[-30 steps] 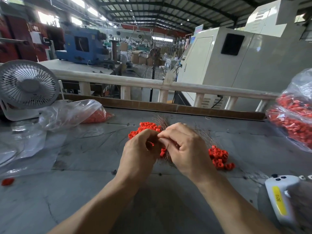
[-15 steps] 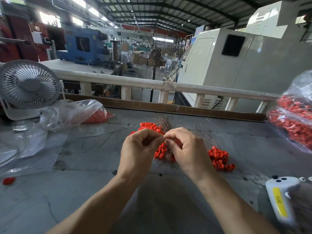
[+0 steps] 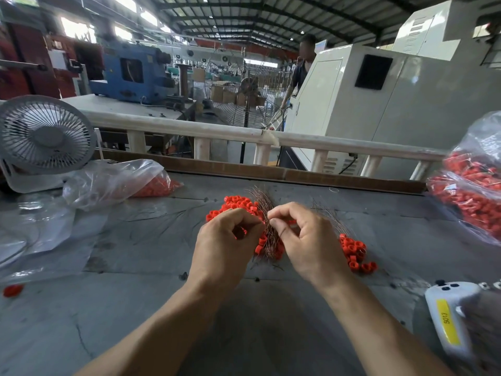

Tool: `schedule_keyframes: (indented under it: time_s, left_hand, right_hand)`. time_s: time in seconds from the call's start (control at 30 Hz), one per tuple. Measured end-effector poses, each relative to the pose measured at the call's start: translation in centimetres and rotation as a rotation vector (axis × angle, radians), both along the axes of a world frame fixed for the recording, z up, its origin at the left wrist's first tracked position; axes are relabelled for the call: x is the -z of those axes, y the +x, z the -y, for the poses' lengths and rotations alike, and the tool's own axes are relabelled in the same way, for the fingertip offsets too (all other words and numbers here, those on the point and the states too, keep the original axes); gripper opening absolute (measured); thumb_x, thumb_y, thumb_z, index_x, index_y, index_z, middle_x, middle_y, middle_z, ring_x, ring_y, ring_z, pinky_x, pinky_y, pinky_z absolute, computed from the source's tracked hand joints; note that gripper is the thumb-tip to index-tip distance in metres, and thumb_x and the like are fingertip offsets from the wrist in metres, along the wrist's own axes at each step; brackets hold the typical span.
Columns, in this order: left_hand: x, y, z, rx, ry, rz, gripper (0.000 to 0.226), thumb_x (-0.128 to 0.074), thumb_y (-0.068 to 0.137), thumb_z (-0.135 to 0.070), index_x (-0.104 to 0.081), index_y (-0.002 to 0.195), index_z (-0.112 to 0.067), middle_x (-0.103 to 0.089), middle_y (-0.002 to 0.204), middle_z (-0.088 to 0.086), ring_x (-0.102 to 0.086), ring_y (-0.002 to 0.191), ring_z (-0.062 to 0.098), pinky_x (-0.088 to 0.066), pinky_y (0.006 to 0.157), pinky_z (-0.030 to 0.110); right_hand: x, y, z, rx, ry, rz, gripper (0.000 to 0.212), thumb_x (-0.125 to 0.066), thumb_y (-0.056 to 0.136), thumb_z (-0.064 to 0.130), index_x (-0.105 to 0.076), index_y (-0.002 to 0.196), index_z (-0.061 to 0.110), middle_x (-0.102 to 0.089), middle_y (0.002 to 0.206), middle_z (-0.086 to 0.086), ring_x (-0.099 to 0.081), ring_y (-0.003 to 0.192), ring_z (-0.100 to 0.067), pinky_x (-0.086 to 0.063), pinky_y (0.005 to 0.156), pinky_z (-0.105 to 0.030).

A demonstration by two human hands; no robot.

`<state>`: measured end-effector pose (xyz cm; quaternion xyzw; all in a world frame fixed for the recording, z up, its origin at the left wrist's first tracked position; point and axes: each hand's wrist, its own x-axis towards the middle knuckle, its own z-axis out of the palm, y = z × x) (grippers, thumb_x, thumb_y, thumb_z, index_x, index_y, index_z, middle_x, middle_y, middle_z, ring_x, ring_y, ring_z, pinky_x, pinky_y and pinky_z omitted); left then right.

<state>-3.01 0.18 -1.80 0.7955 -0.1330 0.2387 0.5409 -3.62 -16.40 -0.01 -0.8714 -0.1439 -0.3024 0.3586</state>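
Head view: both hands meet over the grey table [image 3: 135, 267], above the middle heap of red caps [image 3: 238, 203].

Left hand [image 3: 227, 237]: fingers curled, thumb closed onto them, 1 red cap [image 3: 240, 232] glimpsed inside the curl.

Right hand [image 3: 309, 240]: thumb and forefinger pinched together at the top of the copper wires [image 3: 269, 244], which lie fanned across the heap between the hands. The strand in the pinch is too fine for me to make out.

Risks, my reading: a wire that thin can slip the pinch or miss the cap's hole. Tugging 1 strand may drag the bundle and scatter caps.

Count:
- 2 hands
- 2 loose heaps, the second heap [image 3: 355, 253] just right of the right hand
- 2 bags of red pieces, left bag [image 3: 116, 183] and right bag [image 3: 471, 196]
- 1 stray cap [image 3: 13, 290]
- 1 desk fan [image 3: 44, 137]
- 1 white controller [image 3: 450, 316]
- Caps per heap: too many to count
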Motion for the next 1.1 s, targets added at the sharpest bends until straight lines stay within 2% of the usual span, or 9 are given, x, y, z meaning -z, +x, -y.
schedule_keyframes:
  time_s: [0.1, 0.2, 0.3, 0.4, 0.53, 0.73, 0.9, 1.03, 1.1]
  left_hand:
    - [0.0, 0.1, 0.0, 0.015, -0.016, 0.012, 0.016, -0.082, 0.085, -0.023, -0.075, 0.078, -0.035, -0.068, 0.073, -0.02, -0.062, 0.066, 0.003, -0.043, 0.057, 0.011]
    - [0.1, 0.2, 0.2, 0.02, -0.015, 0.015, 0.016, -0.082, 0.084, -0.021, -0.075, 0.078, -0.033, -0.067, 0.073, -0.018, -0.061, 0.066, 0.004, -0.042, 0.06, 0.012]
    - [0.1, 0.2, 0.3, 0.032, -0.027, -0.004, 0.013, -0.08, 0.087, -0.025, -0.074, 0.08, -0.034, -0.069, 0.075, -0.018, -0.063, 0.068, 0.004, -0.045, 0.061, 0.013]
    - [0.0, 0.1, 0.4, 0.071, -0.045, -0.084, 0.009, -0.079, 0.086, -0.038, -0.072, 0.082, -0.035, -0.07, 0.073, -0.018, -0.061, 0.064, 0.0, -0.044, 0.058, 0.013]
    - [0.1, -0.2, 0.5, 0.135, -0.041, -0.176, 0.03, -0.077, 0.082, -0.058, -0.071, 0.084, -0.029, -0.071, 0.072, -0.013, -0.062, 0.061, 0.0, -0.052, 0.058, 0.024]
    - [-0.4, -0.6, 0.4, 0.269, -0.068, -0.131, 0.017, -0.083, 0.084, -0.04, -0.073, 0.083, -0.027, -0.073, 0.072, -0.01, -0.064, 0.062, 0.001, -0.05, 0.058, 0.02]
    - [-0.3, -0.8, 0.6, 0.297, 0.07, -0.072, 0.009, -0.084, 0.084, -0.027, -0.074, 0.084, -0.027, -0.072, 0.074, -0.015, -0.063, 0.062, -0.001, -0.048, 0.059, 0.014]
    - [0.2, -0.2, 0.6, 0.211, 0.1, -0.105, 0.014, -0.086, 0.08, -0.027, -0.072, 0.081, -0.03, -0.071, 0.074, -0.017, -0.061, 0.063, 0.001, -0.048, 0.059, 0.015]
    - [0.6, 0.1, 0.6, 0.143, 0.154, -0.12, 0.02, -0.087, 0.077, -0.033, -0.067, 0.079, -0.031, -0.068, 0.073, -0.014, -0.059, 0.063, 0.004, -0.05, 0.059, 0.022]
  right_hand:
    - [0.1, 0.0, -0.1, -0.075, -0.058, -0.052, 0.011, -0.072, 0.095, 0.013, -0.077, 0.099, 0.022, -0.073, 0.095, 0.012, -0.066, 0.093, -0.002, -0.05, 0.083, -0.018]
    - [0.3, 0.1, -0.4, -0.075, -0.067, -0.052, 0.01, -0.071, 0.096, 0.013, -0.078, 0.099, 0.02, -0.072, 0.092, 0.01, -0.066, 0.09, -0.006, -0.051, 0.083, -0.024]
    - [0.2, 0.1, -0.5, -0.063, -0.058, -0.028, 0.012, -0.072, 0.094, 0.01, -0.079, 0.098, 0.02, -0.072, 0.094, 0.009, -0.066, 0.092, -0.006, -0.05, 0.084, -0.021]
    - [0.1, 0.0, -0.4, -0.049, -0.042, -0.022, 0.015, -0.073, 0.091, 0.006, -0.08, 0.097, 0.018, -0.073, 0.096, 0.008, -0.066, 0.094, -0.006, -0.048, 0.086, -0.016]
    - [-0.1, -0.1, -0.2, -0.033, 0.034, -0.049, 0.014, -0.074, 0.091, 0.007, -0.081, 0.098, 0.018, -0.072, 0.097, 0.011, -0.066, 0.096, -0.002, -0.047, 0.086, -0.012]
    - [0.0, -0.2, -0.2, -0.029, 0.158, -0.115, 0.012, -0.072, 0.094, 0.012, -0.079, 0.098, 0.021, -0.074, 0.094, 0.011, -0.069, 0.094, -0.005, -0.054, 0.086, -0.024]
    - [0.1, -0.1, 0.2, 0.005, 0.284, -0.112, 0.012, -0.072, 0.096, 0.017, -0.078, 0.097, 0.027, -0.075, 0.085, 0.018, -0.069, 0.077, 0.0, -0.05, 0.072, -0.016]
    - [-0.6, -0.4, 0.2, 0.015, 0.44, 0.046, 0.01, -0.065, 0.099, 0.026, -0.074, 0.097, 0.031, -0.076, 0.088, 0.013, -0.073, 0.085, -0.008, -0.058, 0.074, -0.03]
    - [-1.3, -0.6, 0.2, 0.009, 0.56, 0.181, 0.012, -0.06, 0.1, 0.027, -0.071, 0.097, 0.031, -0.075, 0.087, 0.006, -0.074, 0.081, -0.015, -0.059, 0.062, -0.03]
